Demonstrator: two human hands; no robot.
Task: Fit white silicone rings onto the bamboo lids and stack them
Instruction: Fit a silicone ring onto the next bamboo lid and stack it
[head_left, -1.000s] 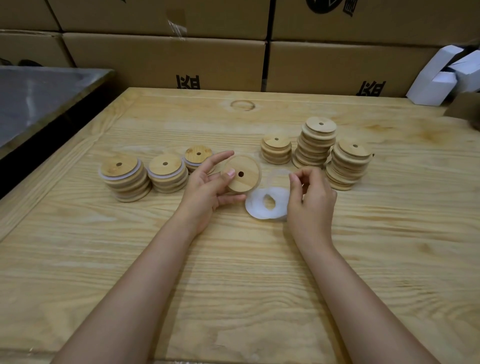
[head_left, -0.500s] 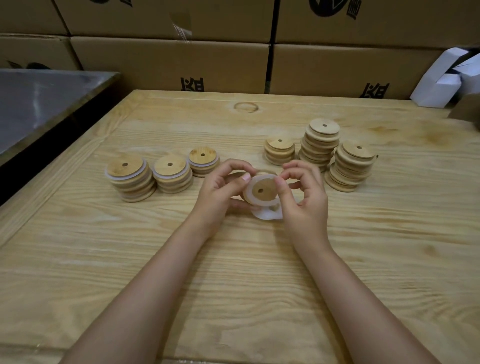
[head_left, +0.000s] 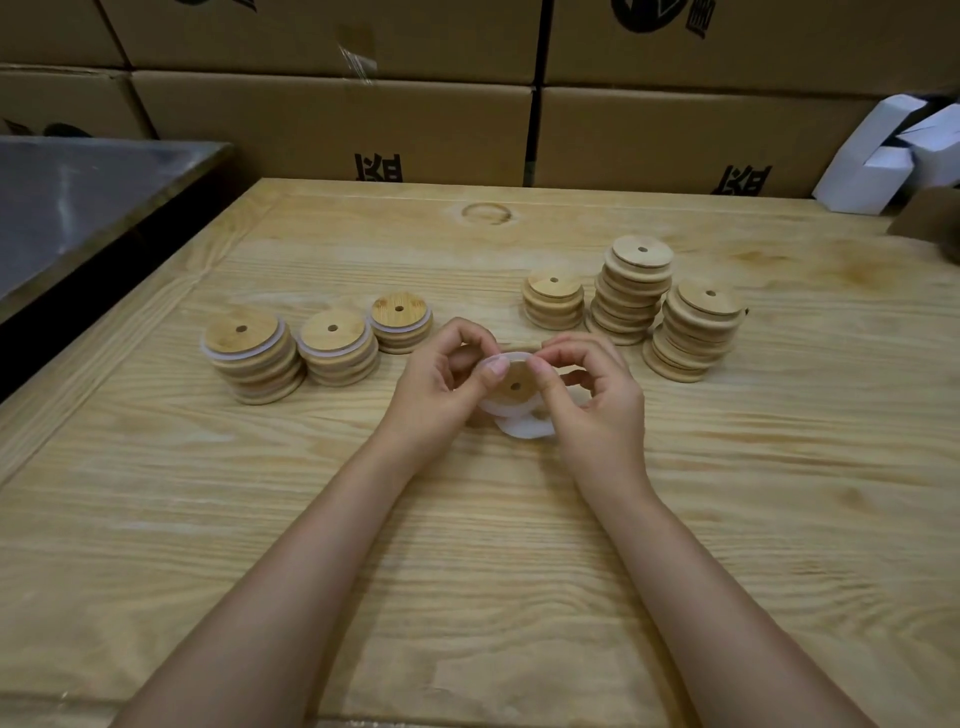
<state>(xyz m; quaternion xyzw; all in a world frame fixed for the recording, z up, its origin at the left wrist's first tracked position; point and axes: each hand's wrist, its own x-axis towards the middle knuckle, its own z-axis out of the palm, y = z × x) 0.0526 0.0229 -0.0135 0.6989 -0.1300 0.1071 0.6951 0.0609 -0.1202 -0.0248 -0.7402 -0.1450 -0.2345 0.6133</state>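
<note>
A round bamboo lid (head_left: 514, 383) with a small centre hole is held between my two hands at the table's middle. A white silicone ring (head_left: 508, 357) lies round its edge. My left hand (head_left: 445, 383) grips the lid's left side, thumb on the ring. My right hand (head_left: 592, 397) pinches the ring at the lid's top right. More white rings (head_left: 522, 430) lie on the table just under the lid. Three stacks of ringed lids (head_left: 332, 347) stand to the left. Three stacks of plain bamboo lids (head_left: 631, 291) stand to the right.
The work surface is a pale wooden table (head_left: 467, 545). Cardboard boxes (head_left: 337, 119) line the far edge. A metal surface (head_left: 78, 197) lies beyond the left edge. White folded cartons (head_left: 883, 156) sit at the far right corner.
My hands have come together: one second ago the left held the bare lid and the right picked a ring off the pile; now both work the ring round the lid.
</note>
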